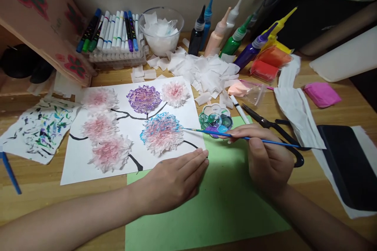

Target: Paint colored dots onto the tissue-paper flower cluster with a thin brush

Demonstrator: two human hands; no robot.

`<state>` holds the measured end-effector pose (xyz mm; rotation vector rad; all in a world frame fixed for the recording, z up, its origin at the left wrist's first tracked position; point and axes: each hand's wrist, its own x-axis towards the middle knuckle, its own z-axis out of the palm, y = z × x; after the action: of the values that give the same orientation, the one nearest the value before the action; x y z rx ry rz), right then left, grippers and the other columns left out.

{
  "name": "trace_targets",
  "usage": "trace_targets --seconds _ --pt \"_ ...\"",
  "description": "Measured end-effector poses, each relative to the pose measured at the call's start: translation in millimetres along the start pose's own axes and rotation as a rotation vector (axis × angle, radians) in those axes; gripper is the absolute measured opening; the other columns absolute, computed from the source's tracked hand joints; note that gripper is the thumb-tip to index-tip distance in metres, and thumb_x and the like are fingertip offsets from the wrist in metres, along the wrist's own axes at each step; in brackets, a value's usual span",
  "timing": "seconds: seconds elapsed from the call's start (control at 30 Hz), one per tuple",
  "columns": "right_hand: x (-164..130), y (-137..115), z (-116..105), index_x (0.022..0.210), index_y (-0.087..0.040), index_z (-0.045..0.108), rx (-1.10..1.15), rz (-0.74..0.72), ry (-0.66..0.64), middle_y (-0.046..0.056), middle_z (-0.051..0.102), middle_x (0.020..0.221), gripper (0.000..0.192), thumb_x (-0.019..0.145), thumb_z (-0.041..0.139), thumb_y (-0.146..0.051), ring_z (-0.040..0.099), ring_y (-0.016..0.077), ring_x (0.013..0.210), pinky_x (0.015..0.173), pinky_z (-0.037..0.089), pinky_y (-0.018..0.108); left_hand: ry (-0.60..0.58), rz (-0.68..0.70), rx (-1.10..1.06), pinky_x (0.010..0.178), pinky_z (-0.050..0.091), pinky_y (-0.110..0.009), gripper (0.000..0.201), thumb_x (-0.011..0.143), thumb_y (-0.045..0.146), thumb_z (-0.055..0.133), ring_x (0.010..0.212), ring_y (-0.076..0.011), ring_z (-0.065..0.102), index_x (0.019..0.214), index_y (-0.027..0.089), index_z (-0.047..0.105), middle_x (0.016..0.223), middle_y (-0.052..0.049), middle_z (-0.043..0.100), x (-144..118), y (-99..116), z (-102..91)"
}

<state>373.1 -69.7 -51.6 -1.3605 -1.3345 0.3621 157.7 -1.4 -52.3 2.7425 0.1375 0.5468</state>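
Where the paper (131, 129) lies, left of centre, its blue-tipped flower (163, 136), mid-frame, is apparently being painted; the left hand (178, 176), lower centre, lies flat, grasping nothing; the brush (203, 131), tip at the flower's edge, runs into the pinching grip of the right hand (269, 157). The next stroke likely calls for light dabbing.

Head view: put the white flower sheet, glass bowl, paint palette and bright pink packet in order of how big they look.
1. White flower sheet
2. Glass bowl
3. Paint palette and bright pink packet: too alike to rank.
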Motion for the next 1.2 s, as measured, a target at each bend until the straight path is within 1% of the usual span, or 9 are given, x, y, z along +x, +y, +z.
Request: trace_targets --seconds 0.07,0.2,0.33,0.53,0.87,1.07,1.2 --pt "-0.3 0.6 0.3 0.097 -0.026 0.070 -0.006 0.010 -0.018 0.004 0.071 0.084 0.026 0.095 0.045 -0.021 0.066 0.0186 0.077 0.066 0.055 0.034 -0.014 0.007 -0.004 0.098 0.055 -0.035 0.031 0.096 0.011 0.044 0.117 -0.0273 0.063 0.122 -0.002 0.055 0.124 -0.020 0.065 -0.4 -0.2 0.2" --pt "0.1 0.2 0.6 0.099 -0.026 0.070 -0.020 -0.002 -0.032 0.004 0.071 0.086 0.028 0.095 0.043 -0.019 0.066 0.0177 0.079 0.068 0.056 0.033 -0.016 0.007 -0.004 0.097 0.056 -0.035 0.031 0.097 0.011 0.042 0.116 -0.0275 0.063 0.121 -0.002 0.056 0.125 -0.019 0.065 -1.0 -0.5 0.2" --pt "1.2 -1.0 1.1 0.098 -0.026 0.070 -0.024 -0.003 -0.042 0.004 0.071 0.085 0.028 0.094 0.043 -0.017 0.066 0.0182 0.078 0.067 0.056 0.034 -0.024 0.009 -0.010 0.098 0.055 -0.036 0.032 0.096 0.011 0.044 0.119 -0.0278 0.062 0.124 -0.002 0.054 0.126 -0.021 0.064 -1.7 -0.1 0.8" --pt "1.0 -0.4 1.0 0.098 -0.024 0.068 -0.050 -0.014 -0.050 0.003 0.071 0.087 0.027 0.095 0.043 -0.015 0.065 0.0167 0.081 0.070 0.055 0.032 -0.012 0.004 0.008 0.095 0.057 -0.034 0.032 0.098 0.012 0.039 0.117 -0.0268 0.063 0.121 -0.001 0.056 0.126 -0.018 0.065 -1.6 0.1 0.6" --pt "0.1 3.1 -1.3 0.098 -0.027 0.070 -0.082 -0.001 -0.043 0.004 0.070 0.083 0.027 0.095 0.044 -0.021 0.063 0.0189 0.071 0.062 0.052 0.035 -0.060 0.000 -0.034 0.099 0.054 -0.037 0.036 0.096 0.012 0.040 0.123 -0.0275 0.059 0.130 0.000 0.049 0.128 -0.023 0.062 -3.0 -0.5 0.2" --pt "-0.5 2.3 -0.8 0.096 -0.026 0.071 -0.104 -0.007 0.008 0.003 0.071 0.083 0.028 0.094 0.044 -0.017 0.064 0.0187 0.075 0.062 0.051 0.034 -0.032 -0.005 -0.011 0.096 0.056 -0.035 0.033 0.097 0.011 0.040 0.119 -0.0266 0.062 0.125 0.000 0.053 0.126 -0.020 0.064 -1.7 -0.4 0.6" --pt "-0.6 1.3 0.3 0.096 -0.025 0.071 -0.052 -0.016 0.047 0.003 0.071 0.084 0.028 0.094 0.044 -0.017 0.064 0.0174 0.072 0.062 0.052 0.033 -0.027 0.001 -0.007 0.093 0.058 -0.036 0.031 0.097 0.011 0.041 0.116 -0.0279 0.064 0.122 -0.001 0.056 0.125 -0.020 0.065 -0.5 -0.8 -0.2"
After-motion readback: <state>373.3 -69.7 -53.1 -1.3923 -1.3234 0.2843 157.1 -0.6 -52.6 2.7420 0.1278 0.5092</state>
